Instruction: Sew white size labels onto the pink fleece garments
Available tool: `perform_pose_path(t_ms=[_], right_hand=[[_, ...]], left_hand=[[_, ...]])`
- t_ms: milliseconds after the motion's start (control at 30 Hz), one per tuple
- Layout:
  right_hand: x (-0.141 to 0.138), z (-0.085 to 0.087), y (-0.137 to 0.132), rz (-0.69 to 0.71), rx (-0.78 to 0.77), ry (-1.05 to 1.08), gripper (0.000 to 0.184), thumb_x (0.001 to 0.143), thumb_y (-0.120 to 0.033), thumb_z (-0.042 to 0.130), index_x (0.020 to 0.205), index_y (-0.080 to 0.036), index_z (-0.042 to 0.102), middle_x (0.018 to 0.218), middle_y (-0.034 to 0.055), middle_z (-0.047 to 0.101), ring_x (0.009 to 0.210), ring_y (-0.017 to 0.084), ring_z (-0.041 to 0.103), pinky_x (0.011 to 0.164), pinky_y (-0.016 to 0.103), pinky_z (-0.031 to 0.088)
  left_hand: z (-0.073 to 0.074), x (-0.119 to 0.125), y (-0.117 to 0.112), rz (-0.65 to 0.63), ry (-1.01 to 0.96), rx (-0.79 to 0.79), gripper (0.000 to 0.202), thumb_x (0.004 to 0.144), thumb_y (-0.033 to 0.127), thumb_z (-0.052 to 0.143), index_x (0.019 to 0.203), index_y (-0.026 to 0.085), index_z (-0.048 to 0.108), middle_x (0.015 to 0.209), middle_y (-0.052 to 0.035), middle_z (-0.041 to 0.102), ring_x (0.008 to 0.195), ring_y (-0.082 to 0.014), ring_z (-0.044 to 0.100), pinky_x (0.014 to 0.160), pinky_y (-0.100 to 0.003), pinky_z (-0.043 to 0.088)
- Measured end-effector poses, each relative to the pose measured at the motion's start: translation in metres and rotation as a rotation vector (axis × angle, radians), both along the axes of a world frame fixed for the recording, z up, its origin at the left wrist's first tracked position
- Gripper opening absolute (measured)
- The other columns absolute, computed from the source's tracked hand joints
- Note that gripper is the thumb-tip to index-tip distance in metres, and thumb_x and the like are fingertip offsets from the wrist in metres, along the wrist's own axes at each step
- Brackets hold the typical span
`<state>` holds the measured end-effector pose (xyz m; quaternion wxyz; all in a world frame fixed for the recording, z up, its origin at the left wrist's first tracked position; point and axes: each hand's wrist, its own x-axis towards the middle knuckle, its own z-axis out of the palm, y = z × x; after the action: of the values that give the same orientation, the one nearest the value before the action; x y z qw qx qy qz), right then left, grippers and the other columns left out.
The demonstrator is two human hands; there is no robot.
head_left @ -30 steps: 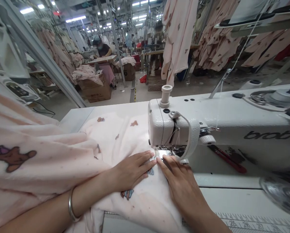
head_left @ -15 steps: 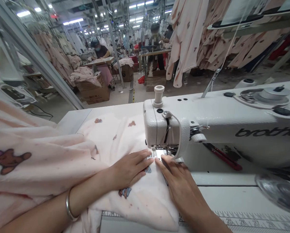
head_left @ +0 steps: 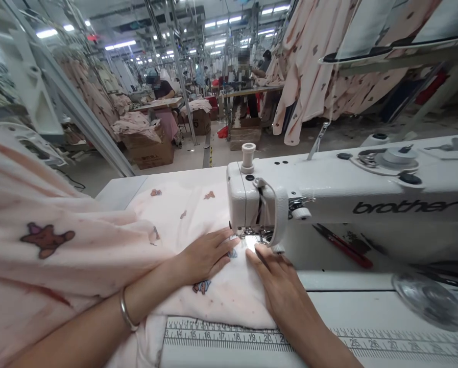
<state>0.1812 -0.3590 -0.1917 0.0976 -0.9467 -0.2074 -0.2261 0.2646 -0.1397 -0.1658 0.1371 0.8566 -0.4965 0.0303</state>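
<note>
A pale pink plush fabric (head_left: 229,301) printed with small brown bears lies under the needle area of a white sewing machine (head_left: 247,197). Flat on it, just left of the presser foot (head_left: 247,234), rests my left hand (head_left: 206,255), fingers stretched out. My right hand (head_left: 278,286) is right of the foot, its fingers extended at the fabric's right edge; a dark strip shows between them that I cannot make out. The fingertips of both hands are close to the needle. More of the fabric is bunched over my left forearm.
A printed ruler (head_left: 221,337) runs along the table's front edge. Red-handled snips (head_left: 343,245) lie beneath the machine arm, and a clear round disc (head_left: 431,301) sits at right. Garments (head_left: 309,66) hang behind; people work at other tables beyond a cardboard box (head_left: 148,148).
The fabric has shifted away from me toward the foot, and more of the ruler shows at its front edge. My left hand has moved slightly forward; the view has turned a little.
</note>
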Motion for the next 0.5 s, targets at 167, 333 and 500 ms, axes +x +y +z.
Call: perform_pose_path(t_ms=[167,333,500], right_hand=[[-0.008,0.001,-0.001,-0.007,-0.053,-0.106,0.051,0.082,0.003,0.030,0.125,-0.011,0.054,0.124,0.0130,0.055,0.119,0.024,0.048,0.098,0.041,0.045],[-0.021,0.005,0.006,0.004,-0.101,-0.231,0.043,0.088,-0.005,0.034,0.127,-0.010,0.052,0.133,0.0112,0.051,0.124,0.023,0.046,0.095,0.035,0.049],[-0.026,-0.002,0.047,-0.005,-0.059,-0.227,0.038,0.095,-0.024,0.039,0.124,-0.003,0.054,0.132,0.0173,0.050,0.123,0.029,0.047,0.094,0.042,0.050]], left_hand=[[0.001,-0.005,0.001,0.006,-0.006,-0.023,0.043,0.096,0.025,0.037,0.138,0.017,0.035,0.136,-0.0139,0.045,0.128,-0.0243,0.042,0.104,-0.042,0.042],[-0.004,-0.006,-0.002,-0.012,-0.088,-0.082,0.044,0.094,0.022,0.038,0.138,0.017,0.033,0.137,-0.0144,0.044,0.128,-0.0239,0.043,0.103,-0.041,0.044],[0.009,-0.009,0.002,0.101,-0.085,-0.128,0.040,0.093,0.025,0.043,0.130,0.011,0.042,0.130,-0.0176,0.048,0.120,-0.0236,0.050,0.100,-0.039,0.046]])
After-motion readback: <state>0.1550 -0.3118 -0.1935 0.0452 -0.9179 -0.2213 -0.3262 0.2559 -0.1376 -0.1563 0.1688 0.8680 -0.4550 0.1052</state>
